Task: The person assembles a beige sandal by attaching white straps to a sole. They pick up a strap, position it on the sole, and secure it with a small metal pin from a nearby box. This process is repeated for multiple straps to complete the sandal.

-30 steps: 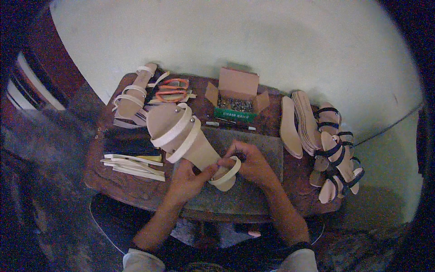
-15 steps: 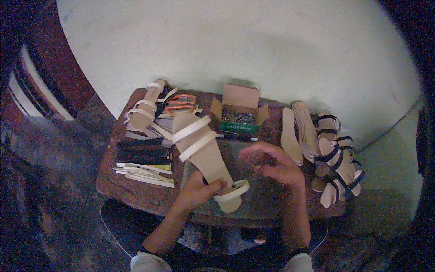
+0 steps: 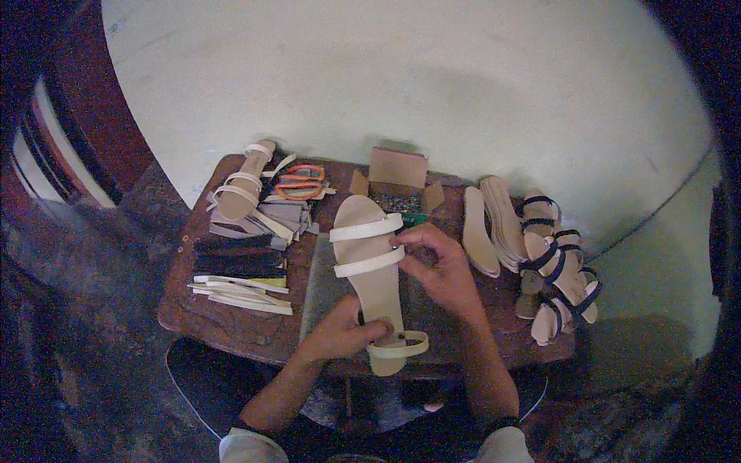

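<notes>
A beige sandal [image 3: 373, 297] with cream straps stands nearly upright above the table, toe end away from me. My left hand [image 3: 340, 330] is closed around its narrow middle, thumb across the footbed just above the heel strap [image 3: 409, 344]. Two straps cross the toe part: a front strap [image 3: 363, 229] and a lower strap [image 3: 363, 265]. At the right edge of the sandal, my right hand [image 3: 437, 266] has its thumb and fingertips pinched against the strap ends. Whether a small piece sits between those fingertips is too small to make out.
A finished-looking sandal [image 3: 239, 189], orange-handled scissors [image 3: 299, 185] and bundles of black strips [image 3: 238, 257] and cream strips [image 3: 239, 293] lie left. An open cardboard box [image 3: 397, 166] of small metal pieces stands at the back. Insoles [image 3: 502, 224] and black-strapped sandals [image 3: 559, 262] are piled right.
My right hand has come left from beside the sandal to its strap edge, fingers closing. The sandal, still in my left hand, has turned from leaning left to nearly straight.
</notes>
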A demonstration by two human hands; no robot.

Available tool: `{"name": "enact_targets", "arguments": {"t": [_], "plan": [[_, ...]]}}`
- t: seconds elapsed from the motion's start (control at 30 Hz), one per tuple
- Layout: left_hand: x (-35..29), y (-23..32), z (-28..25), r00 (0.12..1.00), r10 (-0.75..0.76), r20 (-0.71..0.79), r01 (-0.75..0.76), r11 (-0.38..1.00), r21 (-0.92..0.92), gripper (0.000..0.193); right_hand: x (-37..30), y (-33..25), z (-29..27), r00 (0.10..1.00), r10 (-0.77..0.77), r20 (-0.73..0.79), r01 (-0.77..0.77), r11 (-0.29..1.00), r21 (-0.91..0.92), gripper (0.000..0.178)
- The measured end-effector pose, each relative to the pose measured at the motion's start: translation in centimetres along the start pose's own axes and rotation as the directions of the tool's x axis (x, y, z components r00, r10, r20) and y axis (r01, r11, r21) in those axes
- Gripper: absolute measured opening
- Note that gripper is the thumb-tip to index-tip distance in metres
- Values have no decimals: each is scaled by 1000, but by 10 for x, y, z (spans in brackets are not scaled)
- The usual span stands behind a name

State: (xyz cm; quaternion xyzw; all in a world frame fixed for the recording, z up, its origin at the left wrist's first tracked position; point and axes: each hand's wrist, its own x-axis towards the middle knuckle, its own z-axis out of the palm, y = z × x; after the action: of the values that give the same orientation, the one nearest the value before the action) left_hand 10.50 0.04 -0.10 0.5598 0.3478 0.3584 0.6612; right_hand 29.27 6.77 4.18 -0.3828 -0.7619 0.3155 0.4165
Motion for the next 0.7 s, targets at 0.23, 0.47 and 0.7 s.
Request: {"name": "enact_targets", "arguments": {"t": [0.23, 0.47, 0.7], "plan": [[13, -3, 8, 989, 2, -149, 0, 1000, 13, 31, -36, -7, -24, 954, 297, -39, -296, 955, 32, 30], [32, 8, 9, 979, -120, -165, 131, 990, 55, 40, -92, -16, -26, 907, 420, -6, -419, 906, 63, 32], [49, 14, 23, 982, -90, -163, 95, 995, 23, 33, -117, -2, -33, 871, 477, 113, -491, 849, 197, 34]]}}
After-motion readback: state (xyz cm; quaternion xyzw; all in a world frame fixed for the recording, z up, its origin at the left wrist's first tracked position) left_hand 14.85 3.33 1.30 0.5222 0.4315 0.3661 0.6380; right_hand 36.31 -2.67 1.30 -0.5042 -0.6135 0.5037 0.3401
